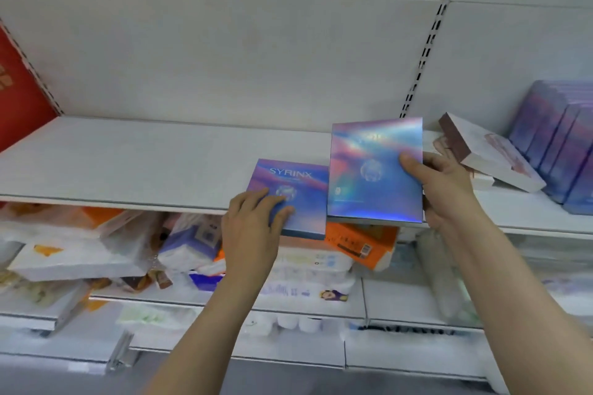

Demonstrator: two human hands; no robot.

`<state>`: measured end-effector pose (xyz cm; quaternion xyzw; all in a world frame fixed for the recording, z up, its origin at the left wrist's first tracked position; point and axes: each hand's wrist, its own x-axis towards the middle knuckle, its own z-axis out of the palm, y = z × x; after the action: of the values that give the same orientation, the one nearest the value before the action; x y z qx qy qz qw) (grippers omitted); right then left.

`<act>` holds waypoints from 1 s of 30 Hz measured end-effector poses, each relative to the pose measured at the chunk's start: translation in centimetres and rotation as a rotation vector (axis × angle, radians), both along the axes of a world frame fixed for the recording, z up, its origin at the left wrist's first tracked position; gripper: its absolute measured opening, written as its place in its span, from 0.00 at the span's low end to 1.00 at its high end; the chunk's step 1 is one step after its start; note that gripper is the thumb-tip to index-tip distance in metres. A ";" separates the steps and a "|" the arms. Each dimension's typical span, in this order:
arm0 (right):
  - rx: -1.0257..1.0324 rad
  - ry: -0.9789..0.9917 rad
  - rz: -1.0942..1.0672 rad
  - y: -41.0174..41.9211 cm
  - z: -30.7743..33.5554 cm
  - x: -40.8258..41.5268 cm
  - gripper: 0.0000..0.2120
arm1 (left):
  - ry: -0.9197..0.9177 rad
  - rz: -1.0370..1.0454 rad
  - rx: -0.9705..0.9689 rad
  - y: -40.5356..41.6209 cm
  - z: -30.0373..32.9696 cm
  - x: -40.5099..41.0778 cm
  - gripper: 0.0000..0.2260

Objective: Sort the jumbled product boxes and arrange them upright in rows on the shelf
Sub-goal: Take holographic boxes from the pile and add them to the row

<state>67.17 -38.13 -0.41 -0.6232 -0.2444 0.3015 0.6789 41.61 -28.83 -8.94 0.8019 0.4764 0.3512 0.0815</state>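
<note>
Currently right hand [444, 183] grips the iridescent box [375, 170] upright; left hand [253, 218] lies open, apparently flat, on the SYRINX box [298, 189] directly leftward.

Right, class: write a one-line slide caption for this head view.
Right hand holds a holographic box upright; left hand rests on a flat SYRINX box.

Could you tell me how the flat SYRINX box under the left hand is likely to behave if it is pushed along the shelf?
The SYRINX box looks stiff, with crisp edges. Its glossy face may slip under the left hand. It overhangs the shelf edge, so it could tip off.
</note>
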 end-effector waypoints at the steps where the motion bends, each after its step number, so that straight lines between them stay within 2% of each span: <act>1: 0.001 -0.014 -0.014 -0.5 -0.1 -0.8 0.09 | -0.005 0.029 -0.002 -0.2 0.1 -0.4 0.14; 4: 0.013 -0.039 -0.060 -2.0 -0.1 -2.6 0.12 | -0.030 0.135 -0.060 -0.8 0.1 -1.0 0.24; 8: 0.018 -0.024 -0.084 -3.6 -0.3 -4.6 0.14 | -0.075 0.166 -0.203 -1.1 0.1 -1.2 0.43; 11: 0.025 -0.040 -0.101 -4.7 -0.6 -5.5 0.13 | 0.033 0.160 -0.222 -0.2 0.8 -1.2 0.56; 13: 0.037 -0.044 -0.103 -5.6 -0.8 -5.7 0.13 | 0.061 0.167 -0.239 0.3 1.4 -1.1 0.59; 14: 0.045 -0.045 -0.107 -5.9 -0.8 -5.7 0.13 | 0.042 0.172 -0.261 0.6 1.6 -1.1 0.57; 16: 0.068 -0.046 -0.124 -7.0 -0.9 -5.4 0.12 | -0.081 0.142 -0.285 0.7 1.7 -1.1 0.40; 18: 0.089 -0.053 -0.157 -8.0 -1.1 -4.9 0.09 | -0.306 0.024 -0.326 0.2 1.5 -1.1 0.21; 20: 0.099 -0.074 -0.205 -9.4 -1.3 -4.0 0.06 | -0.502 -0.084 -0.392 -0.7 1.4 -0.7 0.12; 22: 0.107 -0.083 -0.234 -10.7 -1.4 -3.1 0.07 | -0.610 -0.119 -0.430 -1.7 1.6 0.0 0.09; 26: 0.142 -0.112 -0.315 -14.1 -1.7 -0.6 0.10 | -0.867 -0.283 -0.607 -4.1 3.3 3.3 0.10; 30: 0.159 -0.113 -0.368 -17.2 -1.6 2.2 0.12 | -0.921 -0.405 -0.622 -6.4 5.3 7.3 0.11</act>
<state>69.33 -55.36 -2.05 -0.6176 -0.1873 0.1168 0.7549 48.90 -35.19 -3.63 0.5803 0.3100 0.4842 0.5767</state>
